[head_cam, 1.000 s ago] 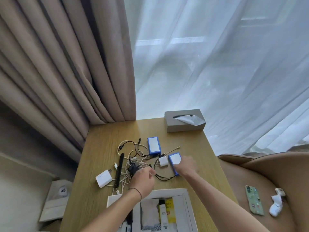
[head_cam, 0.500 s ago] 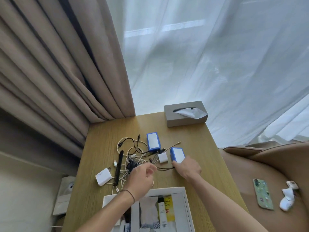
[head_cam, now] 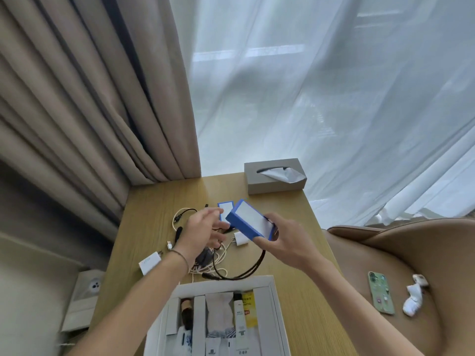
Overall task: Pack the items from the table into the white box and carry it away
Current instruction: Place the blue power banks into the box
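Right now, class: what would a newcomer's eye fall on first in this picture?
First, the blue-edged box, held up over the table's middle by the right hand, with the left hand open beside it. Next, the tangle of cables beneath, and the open white box at the near edge, already partly packed.

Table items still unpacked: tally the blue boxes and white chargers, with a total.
Blue boxes: 2, one in the right hand at, one on the table at
White chargers: 2
Total: 4

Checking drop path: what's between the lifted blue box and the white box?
Head view: tangled cables on the table lie between blue box and white box.
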The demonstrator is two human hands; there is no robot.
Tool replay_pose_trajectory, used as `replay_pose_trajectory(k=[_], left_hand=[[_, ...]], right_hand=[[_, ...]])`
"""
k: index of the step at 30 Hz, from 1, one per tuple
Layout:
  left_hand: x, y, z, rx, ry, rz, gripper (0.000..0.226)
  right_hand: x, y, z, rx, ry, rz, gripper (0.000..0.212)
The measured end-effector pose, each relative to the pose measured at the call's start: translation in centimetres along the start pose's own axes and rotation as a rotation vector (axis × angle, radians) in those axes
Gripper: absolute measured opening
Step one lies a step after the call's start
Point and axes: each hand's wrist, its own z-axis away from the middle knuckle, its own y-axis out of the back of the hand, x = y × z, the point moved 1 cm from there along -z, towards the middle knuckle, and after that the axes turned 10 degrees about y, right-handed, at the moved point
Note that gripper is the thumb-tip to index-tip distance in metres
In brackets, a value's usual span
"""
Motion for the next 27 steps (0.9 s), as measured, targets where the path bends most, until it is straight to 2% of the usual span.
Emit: replay_pose_trajectory(k=[4, 7, 9, 11, 13, 15, 18, 24, 27], left_hand=[[1.3, 0.8, 0.8, -0.197, 0.179, -0.01, 0.051], [0.9, 1.6, 1.9, -0.336, 0.155, -0.17, 0.067], [0.1, 2.3, 2.7, -0.405, 0.107, -0.243, 0.058], [-1.1, 3.2, 3.3, -0.431, 0.113, -0.19, 0.049], [-2.4, 3.9, 3.8, -0.442, 0.139, -0.112, 0.05], [-3.8, 4.5, 4.1, -0.434, 0.156, -0.063, 0.053], [-6.1, 4.9, 4.7, -0.362, 0.19, -0.101, 0.049], [-11.7, 4.6, 5.1, -0.364, 0.318, 0.014, 0.05], [-14.3, 3.8, 4.6, -0.255, 0.456, 0.137, 0.04]], right_hand=[[-3.2, 1.0, 1.6, -0.098, 0.124, -0.058, 0.063], [-4.4, 0.8, 2.7, -0.115, 0.157, -0.106, 0.056], [-4.7, 0.3, 3.5, -0.096, 0.123, -0.228, 0.052], [-5.1, -0.7, 4.7, -0.08, 0.021, -0.508, 0.055], [-5.7, -2.0, 6.3, -0.059, -0.164, -0.887, 0.057], [-6.5, -3.7, 7.8, -0.091, -0.343, -1.113, 0.05], [-7.5, -6.3, 10.1, -0.192, -0.545, -1.25, 0.037], [-8.3, -10.8, 12.6, -0.072, -0.87, -1.535, 0.036], [-8.0, -12.2, 13.4, -0.041, -0.958, -1.536, 0.038]])
